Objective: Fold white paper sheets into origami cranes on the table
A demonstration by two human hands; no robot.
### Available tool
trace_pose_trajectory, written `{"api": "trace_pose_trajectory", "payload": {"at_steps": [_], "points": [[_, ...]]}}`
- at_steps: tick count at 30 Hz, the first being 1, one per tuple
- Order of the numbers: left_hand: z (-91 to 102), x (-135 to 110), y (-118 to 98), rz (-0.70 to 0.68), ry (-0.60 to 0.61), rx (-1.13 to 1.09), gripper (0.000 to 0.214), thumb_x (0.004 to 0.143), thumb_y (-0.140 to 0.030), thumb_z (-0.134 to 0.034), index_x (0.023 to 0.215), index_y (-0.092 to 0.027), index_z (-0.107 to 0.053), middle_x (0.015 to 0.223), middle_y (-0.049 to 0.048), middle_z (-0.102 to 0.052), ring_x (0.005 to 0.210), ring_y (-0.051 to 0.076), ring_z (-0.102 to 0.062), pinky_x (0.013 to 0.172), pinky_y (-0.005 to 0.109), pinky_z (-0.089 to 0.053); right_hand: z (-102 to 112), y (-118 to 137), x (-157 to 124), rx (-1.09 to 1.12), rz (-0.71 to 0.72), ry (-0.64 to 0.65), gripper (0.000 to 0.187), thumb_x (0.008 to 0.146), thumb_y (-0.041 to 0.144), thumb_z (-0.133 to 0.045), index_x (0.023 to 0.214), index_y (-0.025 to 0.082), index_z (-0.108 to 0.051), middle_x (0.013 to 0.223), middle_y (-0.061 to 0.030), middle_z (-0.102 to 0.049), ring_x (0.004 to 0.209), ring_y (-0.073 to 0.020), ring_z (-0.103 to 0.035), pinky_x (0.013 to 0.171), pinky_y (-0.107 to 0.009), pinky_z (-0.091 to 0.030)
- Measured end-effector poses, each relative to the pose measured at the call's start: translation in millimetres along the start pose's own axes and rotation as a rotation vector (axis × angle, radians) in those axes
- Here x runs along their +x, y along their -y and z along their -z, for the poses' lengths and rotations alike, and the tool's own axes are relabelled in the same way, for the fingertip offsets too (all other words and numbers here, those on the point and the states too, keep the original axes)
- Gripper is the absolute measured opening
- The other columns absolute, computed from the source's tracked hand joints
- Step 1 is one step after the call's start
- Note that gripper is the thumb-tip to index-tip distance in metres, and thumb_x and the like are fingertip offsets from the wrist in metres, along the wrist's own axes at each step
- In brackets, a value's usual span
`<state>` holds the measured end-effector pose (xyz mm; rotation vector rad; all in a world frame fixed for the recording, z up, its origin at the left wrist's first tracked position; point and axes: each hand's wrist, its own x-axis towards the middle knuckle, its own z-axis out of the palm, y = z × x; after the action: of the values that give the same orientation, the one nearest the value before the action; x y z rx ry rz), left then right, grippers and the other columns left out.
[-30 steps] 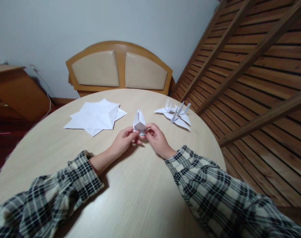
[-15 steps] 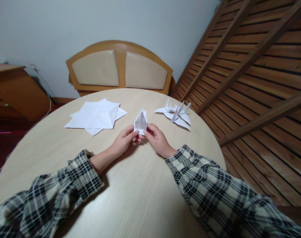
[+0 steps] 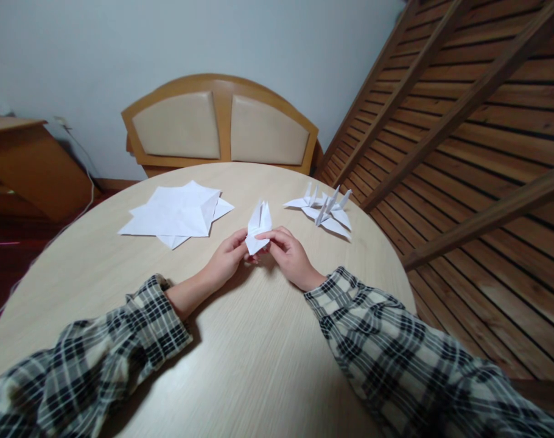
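Observation:
A small folded piece of white paper [image 3: 260, 220] is held up over the middle of the table, with two narrow points at its top and one point facing down toward me. My left hand [image 3: 229, 258] pinches its left edge, fingers curled beneath it. From the right, my right hand [image 3: 290, 255] grips it too, with a finger or thumb lying across its lower front. Some fingertips under the paper are partly hidden. Several folded paper cranes [image 3: 325, 210] stand close together beyond my right hand.
Flat white paper sheets [image 3: 176, 210] lie overlapping at the left of the round wooden table [image 3: 259, 365]. Behind the table rises a headboard-like panel [image 3: 222, 121] with two cream pads. A slatted wooden wall [image 3: 469, 152] slants along the right.
The paper's lower front flap has come down into a point toward me. My right hand's finger or thumb has moved across the front. Both arms stay in place.

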<state>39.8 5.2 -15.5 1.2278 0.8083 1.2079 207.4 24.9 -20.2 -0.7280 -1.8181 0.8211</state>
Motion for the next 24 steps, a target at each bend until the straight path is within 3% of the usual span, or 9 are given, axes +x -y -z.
{"api": "trace_pose_trajectory", "payload": {"at_steps": [11,18,21,24], "points": [[-0.7,-0.5,-0.6,0.007,-0.026,0.049,0.028,0.077,-0.031,-0.065,0.101,-0.016,-0.067,0.075,0.0013,-0.062,0.066,0.013,-0.052,0.057,0.024,-0.039,0.9,6.6,0.5,-0.019,0.001,-0.039,0.019,0.088,0.013,-0.053,0.089,0.025,-0.066,0.091,-0.0019,-0.058,0.090,-0.0169,-0.056,0.081,-0.035,-0.048],[0.0,1.2,-0.7,0.030,-0.059,0.092,0.032,0.074,-0.024,-0.055,0.103,-0.014,-0.066,0.083,0.0029,-0.064,0.069,0.015,-0.052,0.059,0.025,-0.039,0.3,6.6,0.5,-0.002,0.005,-0.045,0.019,0.087,0.011,-0.052,0.088,0.024,-0.066,0.090,-0.0016,-0.056,0.090,-0.0165,-0.056,0.079,-0.034,-0.046],[2.7,3.0,2.8,0.045,-0.026,0.041,0.032,0.079,-0.028,-0.052,0.105,-0.014,-0.063,0.085,0.0043,-0.063,0.074,0.017,-0.054,0.063,0.027,-0.043,0.5,7.5,0.3,-0.014,-0.007,-0.040,0.019,0.088,0.012,-0.052,0.088,0.025,-0.066,0.091,-0.0017,-0.056,0.091,-0.0167,-0.056,0.080,-0.034,-0.047],[3.0,3.5,4.6,0.053,-0.035,-0.008,0.025,0.086,-0.037,-0.051,0.095,-0.016,-0.061,0.079,0.0027,-0.060,0.070,0.016,-0.053,0.062,0.026,-0.043,0.7,7.7,0.3,-0.024,-0.011,-0.037,0.019,0.088,0.012,-0.052,0.087,0.025,-0.066,0.090,-0.0017,-0.056,0.091,-0.0168,-0.055,0.081,-0.035,-0.047]]}}
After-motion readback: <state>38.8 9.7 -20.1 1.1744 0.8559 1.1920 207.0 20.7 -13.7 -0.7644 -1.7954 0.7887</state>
